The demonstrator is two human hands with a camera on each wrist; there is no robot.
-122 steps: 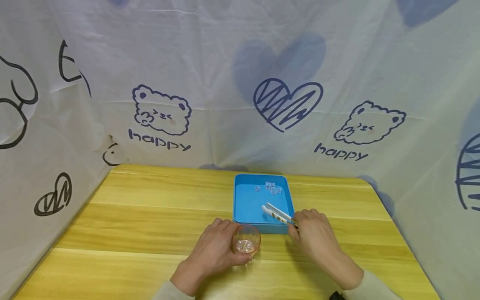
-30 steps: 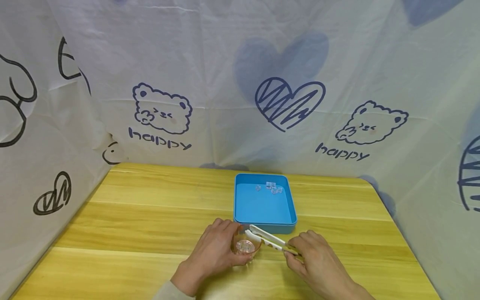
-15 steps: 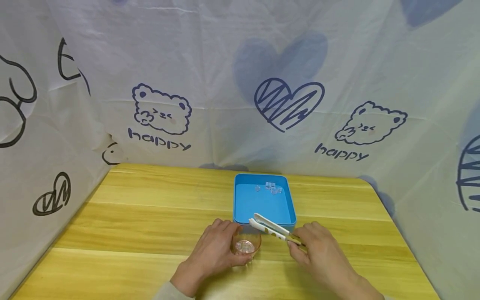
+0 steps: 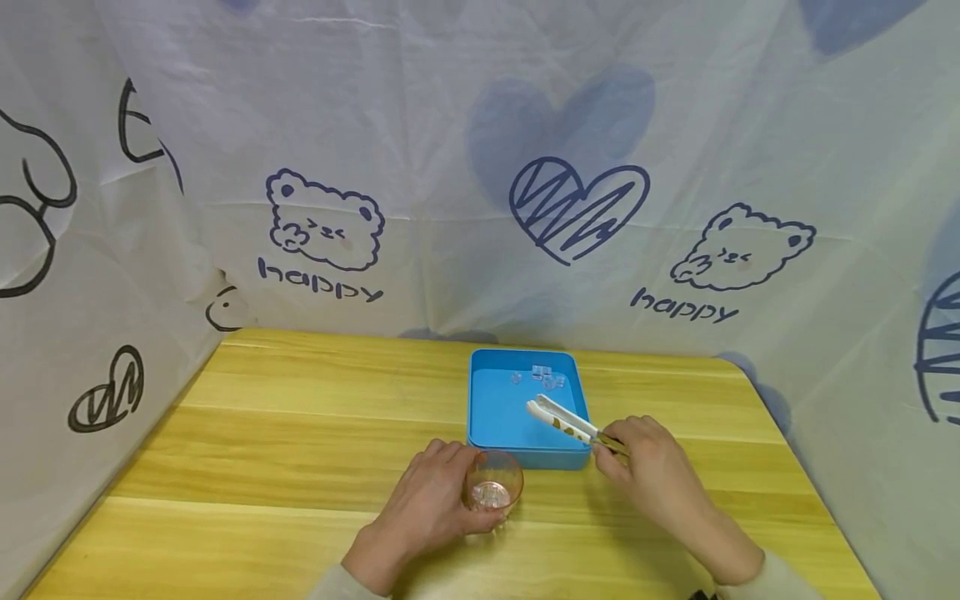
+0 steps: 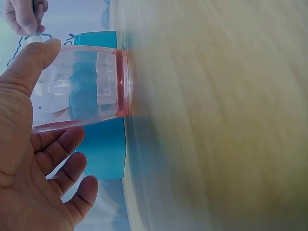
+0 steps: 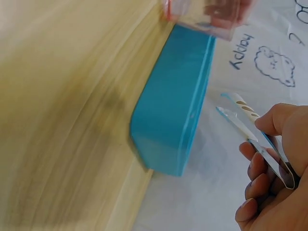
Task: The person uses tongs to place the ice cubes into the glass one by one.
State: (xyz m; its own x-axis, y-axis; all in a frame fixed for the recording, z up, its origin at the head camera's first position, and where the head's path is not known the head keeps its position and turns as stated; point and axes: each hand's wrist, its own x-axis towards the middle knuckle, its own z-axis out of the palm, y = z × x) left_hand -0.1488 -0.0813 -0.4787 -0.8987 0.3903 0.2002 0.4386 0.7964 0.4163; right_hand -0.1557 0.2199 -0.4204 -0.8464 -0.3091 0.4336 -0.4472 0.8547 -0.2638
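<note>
A clear cup (image 4: 504, 475) with a pinkish rim stands upright before the blue tray, and several clear pieces lie in its bottom. Around its left side my left hand (image 4: 427, 500) holds it between thumb and index finger; the other fingers curl loosely in the left wrist view. My right hand (image 4: 652, 467) pinches white-tipped tongs (image 4: 562, 419) with a gold-coloured handle. Their tips are slightly apart over the blue tray (image 4: 498, 412), with nothing seen between them. Several clear cubes and pieces (image 4: 548, 377) lie at the tray's back right.
Tray and cup stand on a yellow wood-grain table (image 4: 300, 450). The tray wall (image 6: 168, 91) rises between the table and the tongs in the right wrist view. A white printed cloth (image 4: 450, 167) hangs behind the table and at its sides.
My right hand has carried the tongs from over the cup back and rightward to above the tray. The left hand and cup have stayed in place.
</note>
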